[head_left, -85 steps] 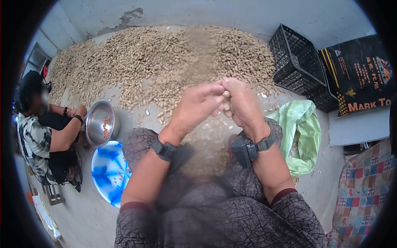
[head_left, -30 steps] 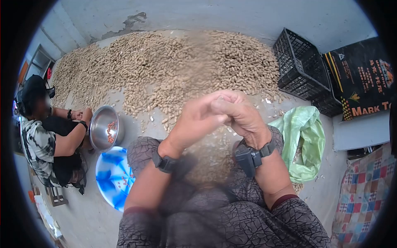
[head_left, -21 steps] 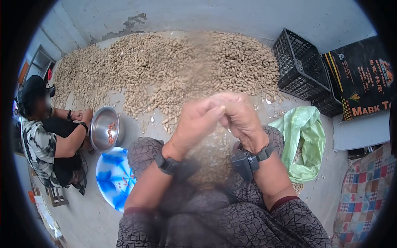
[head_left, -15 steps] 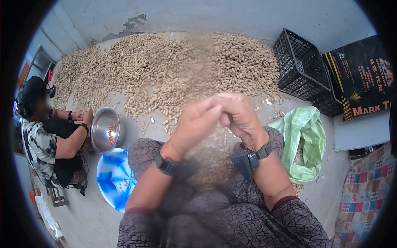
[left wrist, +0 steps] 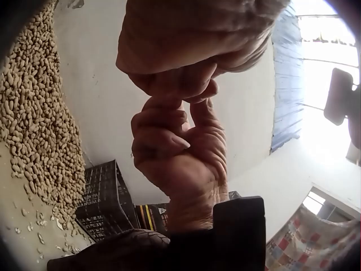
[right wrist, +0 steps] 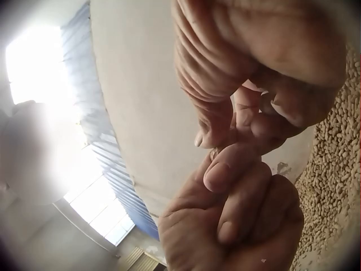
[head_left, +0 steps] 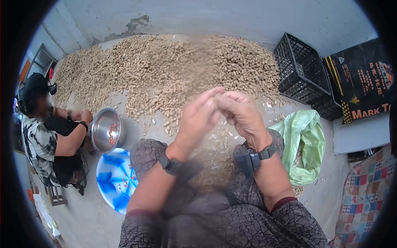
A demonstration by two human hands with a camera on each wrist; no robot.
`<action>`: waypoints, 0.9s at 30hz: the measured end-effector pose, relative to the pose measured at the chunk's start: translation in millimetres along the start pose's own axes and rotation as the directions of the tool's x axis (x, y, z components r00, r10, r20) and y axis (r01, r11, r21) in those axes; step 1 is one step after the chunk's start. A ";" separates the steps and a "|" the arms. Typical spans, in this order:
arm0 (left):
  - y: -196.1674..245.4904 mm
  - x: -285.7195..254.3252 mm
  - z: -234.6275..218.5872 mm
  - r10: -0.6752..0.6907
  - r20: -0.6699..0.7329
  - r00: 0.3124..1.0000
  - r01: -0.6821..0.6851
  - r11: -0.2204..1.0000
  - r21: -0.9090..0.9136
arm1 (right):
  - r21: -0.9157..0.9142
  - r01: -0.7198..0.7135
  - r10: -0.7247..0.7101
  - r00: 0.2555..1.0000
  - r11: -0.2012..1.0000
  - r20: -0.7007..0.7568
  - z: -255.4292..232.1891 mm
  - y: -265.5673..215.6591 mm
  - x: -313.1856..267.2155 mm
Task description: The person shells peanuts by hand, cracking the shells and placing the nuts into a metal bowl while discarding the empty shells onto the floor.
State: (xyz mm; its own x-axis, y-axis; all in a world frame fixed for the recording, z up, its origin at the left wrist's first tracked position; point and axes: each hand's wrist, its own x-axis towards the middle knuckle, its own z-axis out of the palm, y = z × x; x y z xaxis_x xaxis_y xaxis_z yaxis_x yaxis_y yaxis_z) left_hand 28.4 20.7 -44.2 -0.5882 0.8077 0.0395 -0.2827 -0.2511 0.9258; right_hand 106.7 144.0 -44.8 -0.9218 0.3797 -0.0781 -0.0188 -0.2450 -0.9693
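In the head view my left hand (head_left: 197,118) and right hand (head_left: 245,118) meet at the fingertips above my lap. The right thumb and fingers pinch close by the left fingertips. From the right wrist, the left hand (right wrist: 248,220) shows curled fingers, its thumb and forefinger closed at a small tan edge of what looks like a peanut (right wrist: 213,153). The right thumb presses in beside it. Most of the peanut is hidden by the fingers. The left wrist view shows the right hand (left wrist: 183,152) below, fingers bent up to the left hand (left wrist: 192,48).
A wide heap of unshelled peanuts (head_left: 165,62) lies along the wall. To the left stand a steel bowl (head_left: 99,136) and a blue-white basin (head_left: 108,177), both holding red kernels, beside another seated person (head_left: 45,140). Right are a green sack (head_left: 308,144) and black crates (head_left: 302,70).
At 2.8 seconds ago a peanut showed between the hands; later the hands closed over it. Just now the left fingers have spread and lifted slightly, and the hands overlap less.
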 end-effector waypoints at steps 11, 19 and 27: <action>-21.7 0.2 1.8 0.248 -0.026 0.969 -0.226 0.920 0.320 | 0.089 0.047 -0.044 0.998 0.995 -0.035 4.1 6.8 -1.5; -29.6 1.5 8.6 0.211 -0.200 0.957 -0.173 0.966 0.191 | -0.016 0.187 -0.187 0.966 0.982 -0.177 20.0 13.2 -4.9; -39.2 10.6 -3.9 0.260 -0.214 0.942 -0.202 0.944 0.259 | -0.140 0.279 -0.305 0.925 0.950 -0.227 33.6 11.1 -9.3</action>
State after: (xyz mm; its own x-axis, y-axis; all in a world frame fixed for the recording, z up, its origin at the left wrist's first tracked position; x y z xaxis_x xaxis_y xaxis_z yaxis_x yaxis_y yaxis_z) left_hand 30.3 37.0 -81.5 -0.7893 0.5813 0.1976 0.0484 -0.2619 0.9639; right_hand 102.0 107.7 -47.0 -0.7592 0.6281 0.1704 -0.2204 -0.0018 -0.9754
